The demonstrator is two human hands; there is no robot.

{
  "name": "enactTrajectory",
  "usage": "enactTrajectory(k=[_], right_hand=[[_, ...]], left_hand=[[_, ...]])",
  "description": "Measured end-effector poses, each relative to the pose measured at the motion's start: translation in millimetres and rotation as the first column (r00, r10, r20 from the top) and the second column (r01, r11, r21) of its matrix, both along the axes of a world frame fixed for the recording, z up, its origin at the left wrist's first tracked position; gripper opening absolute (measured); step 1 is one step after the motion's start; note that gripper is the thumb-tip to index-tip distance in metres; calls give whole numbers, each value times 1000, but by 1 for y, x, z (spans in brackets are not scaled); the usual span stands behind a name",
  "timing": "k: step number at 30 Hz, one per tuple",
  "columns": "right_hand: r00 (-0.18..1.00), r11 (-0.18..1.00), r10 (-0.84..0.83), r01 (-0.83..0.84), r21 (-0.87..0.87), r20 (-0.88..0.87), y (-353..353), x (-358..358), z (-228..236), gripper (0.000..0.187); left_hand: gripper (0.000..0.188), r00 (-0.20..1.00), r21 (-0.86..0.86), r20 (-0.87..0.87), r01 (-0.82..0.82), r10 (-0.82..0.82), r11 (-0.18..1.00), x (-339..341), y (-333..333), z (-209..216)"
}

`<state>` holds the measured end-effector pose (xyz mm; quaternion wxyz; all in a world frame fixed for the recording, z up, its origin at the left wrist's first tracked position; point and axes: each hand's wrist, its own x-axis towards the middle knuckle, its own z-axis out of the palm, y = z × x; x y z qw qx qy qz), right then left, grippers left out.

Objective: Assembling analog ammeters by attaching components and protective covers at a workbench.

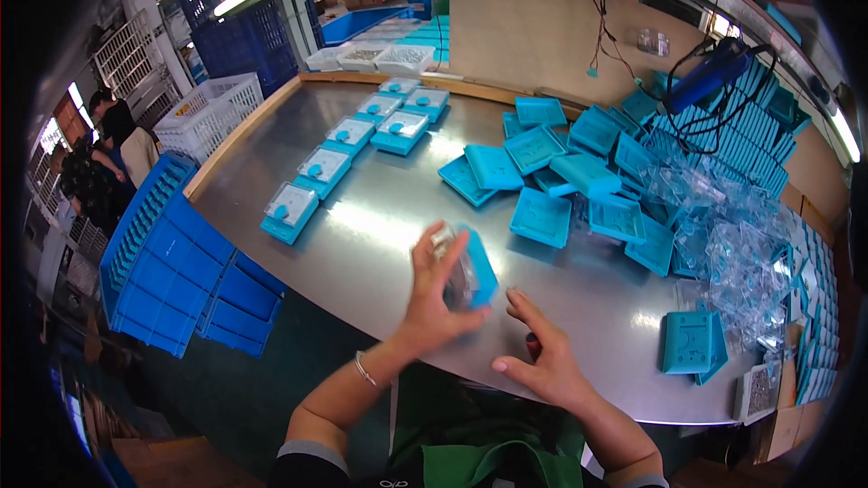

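Over the near part of the table, my left hand [432, 303] grips a turquoise plastic case [483, 264] by its sides. The case is tilted and a clear part shows on its face; motion blurs the detail. My right hand [558, 369] is just to the right, apart from the case, thumb and index finger stretched out. A red-and-black handle [533, 344] is tucked in its palm under the other fingers; the rest of that tool is hidden. Farther left, several turquoise cases with clear covers and round knobs [323, 169] stand in two rows.
Loose turquoise shells [540, 217] pile up at the right, beside a heap of clear plastic covers [728, 244]. A blue power tool [710, 77] hangs above. A white box of small parts [759, 393] stands at the right edge. Blue crates [172, 262] are left of the metal table [362, 253].
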<state>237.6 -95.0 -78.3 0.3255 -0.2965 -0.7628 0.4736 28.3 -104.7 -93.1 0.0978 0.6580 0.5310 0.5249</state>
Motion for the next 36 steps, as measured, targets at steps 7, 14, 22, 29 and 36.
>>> enactTrajectory(k=[7, 14, 22, 29, 36], right_hand=[[978, 967, -150, 175, -183, 147, -1, 82, 8, 54], [794, 841, -538, 527, 121, 282, -16, 190, 27, 38], [-91, 26, -986, 742, 670, 140, -36, 404, 22, 21], [-605, -71, -654, 646, 760, 454, -13, 562, 18, 27], [-476, 83, -629, 745, 661, 615, 8, 589, 6, 42]], left_hand=[[58, 601, 23, -653, -593, 461, 805, -145, 130, -42], [61, 530, 128, -698, -569, 481, 813, -300, 199, -93], [66, 488, -85, -704, -779, 516, 621, -168, 242, -48], [56, 811, 162, -492, -272, 316, 949, -224, 167, -92], [46, 768, -133, -601, -370, 222, 920, -115, 45, -37]])
